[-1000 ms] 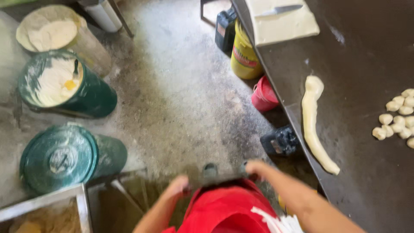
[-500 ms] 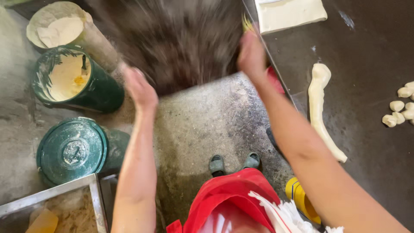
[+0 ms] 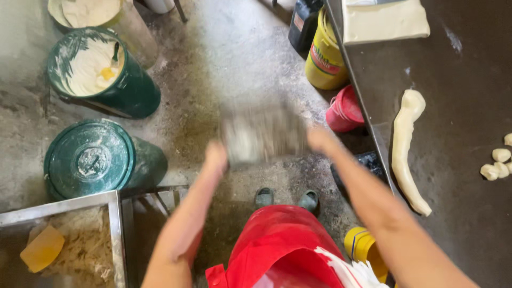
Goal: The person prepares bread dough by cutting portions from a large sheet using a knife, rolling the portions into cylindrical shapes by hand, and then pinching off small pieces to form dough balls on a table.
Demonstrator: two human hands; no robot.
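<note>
Motion-blurred grey cloth, mid-frame above the concrete floor, is stretched between left hand and right hand, fingers' grasp unclear; shaken flour could likely drift into the open green bucket at upper left.

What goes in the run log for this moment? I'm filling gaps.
left hand: grips blurred grey cloth | right hand: grips same cloth | dough rope: on dark table

Bakery work area: dough rope and cut dough pieces on steel table; floury green bins on dusty concrete floor.
</note>
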